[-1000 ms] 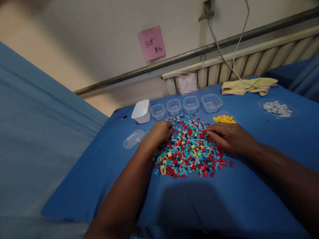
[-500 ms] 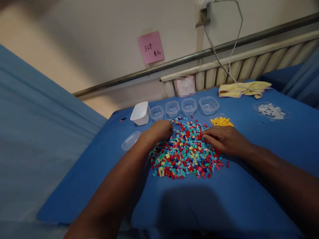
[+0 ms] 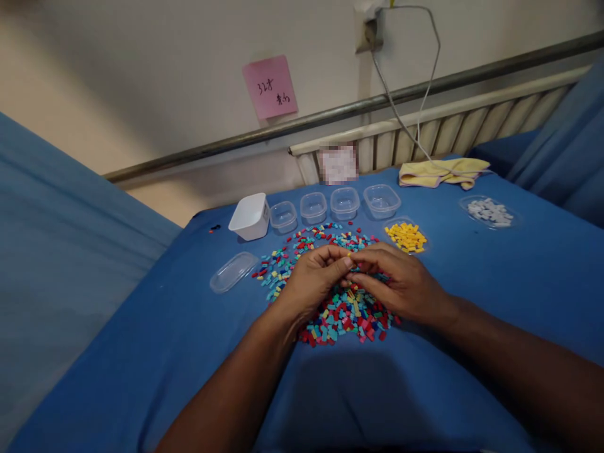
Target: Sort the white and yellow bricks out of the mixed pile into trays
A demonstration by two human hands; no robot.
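My left hand and my right hand meet fingertip to fingertip above a heap of small toy building bricks, mostly turquoise, red, pale yellow and dark blue. Fingers of both hands are pinched together. A speck of yellow, apparently a small yellow brick, shows at my left fingertips where the hands touch. What my right fingers hold, if anything, is hidden. Just beyond my right hand, yellow bricks lie together on a clear lid or shallow tray.
Several clear tubs and a white tub line the back of the blue-covered table. A clear lid lies to the left. White bricks sit in a clear dish at right, near a yellow cloth and a hanging cable.
Both hands have come together over the heap: the left moved right from its far left side, the right moved inward from its right side. The view has shifted slightly.
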